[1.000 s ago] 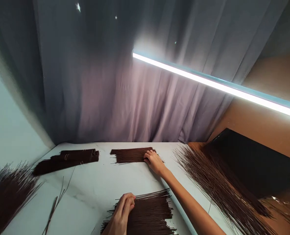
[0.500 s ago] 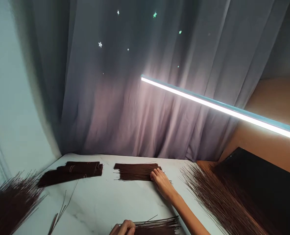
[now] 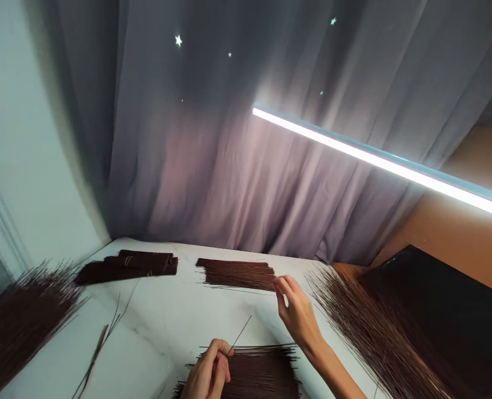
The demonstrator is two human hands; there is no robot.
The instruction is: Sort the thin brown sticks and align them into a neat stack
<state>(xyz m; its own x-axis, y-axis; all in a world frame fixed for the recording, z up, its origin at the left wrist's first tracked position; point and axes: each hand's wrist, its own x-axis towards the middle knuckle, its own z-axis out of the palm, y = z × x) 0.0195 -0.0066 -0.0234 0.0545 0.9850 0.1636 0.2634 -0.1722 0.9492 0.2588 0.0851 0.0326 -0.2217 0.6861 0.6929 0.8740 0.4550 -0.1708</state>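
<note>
My left hand [image 3: 209,368] is closed in a pinch, with a thin dark stick [image 3: 241,332] slanting up and right from its fingertips. Beneath and beside it, at the bottom middle, lies a broad layer of dark brown sticks [image 3: 265,374] side by side. My right hand [image 3: 296,307] has thumb and fingertips pinched together at the right end of a smaller row of brown sticks [image 3: 237,274]. One stick set slightly apart along that row's near edge runs to these fingertips, so the hand seems to grip its end.
Tied dark bundles [image 3: 146,265] lie at the back left of the white marbled table [image 3: 167,316]. Loose stick heaps fill the left side [image 3: 30,321] and right side [image 3: 366,327]. A few sticks [image 3: 98,349] lie front left. A black panel [image 3: 445,310] stands right; a lit tube lamp [image 3: 374,160] hangs above.
My right hand has shifted right, from atop the small row to its right end. My left hand has risen into fuller view, showing an upward-slanting stick. The camera view has tilted down slightly.
</note>
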